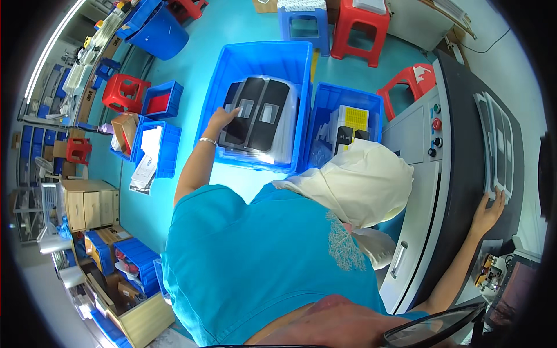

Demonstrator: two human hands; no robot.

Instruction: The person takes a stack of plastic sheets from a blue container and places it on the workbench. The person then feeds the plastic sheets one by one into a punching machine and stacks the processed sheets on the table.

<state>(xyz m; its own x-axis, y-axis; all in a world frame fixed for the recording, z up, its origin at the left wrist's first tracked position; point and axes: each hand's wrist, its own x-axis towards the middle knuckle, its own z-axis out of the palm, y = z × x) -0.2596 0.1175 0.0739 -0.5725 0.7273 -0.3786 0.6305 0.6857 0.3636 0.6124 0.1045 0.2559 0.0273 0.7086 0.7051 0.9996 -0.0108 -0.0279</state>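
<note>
The left hand (pixel 222 119) is reaching into a large blue bin (pixel 304 72), its fingers loosely stretched and resting at the left side of three black panels (pixel 246 126); whether it is gripping anything, I cannot tell. One bracelet (pixel 208 140) is circling that wrist. The right hand (pixel 487 216) is stretching over a dark counter (pixel 461 116), fingers partly spread and touching the near end of one stack of sheets (pixel 500 148); its hold I cannot tell either. Beside the large bin, one smaller blue bin (pixel 348 93) is holding a yellow printed sheet (pixel 355 119) with two black squares just below it. Four controls, one green, one red and two black, are sitting on the cabinet (pixel 420 130). Farther out, five red stools (pixel 361 26) and one blue stool (pixel 304 23) are standing on the floor (pixel 249 23).

The panels are lying flat inside the large bin, side by side, on a pile with pale, clear edges. They are looking long, narrow and dark, the middle and right ones each showing a pale rectangular window.

The fingers are covering part of the left panel, and the pile's layers are blending too closely to count. Cream cloth (pixel 360 185) is hiding the smaller bin's near end. The upper edge is cutting off one red stool.
</note>
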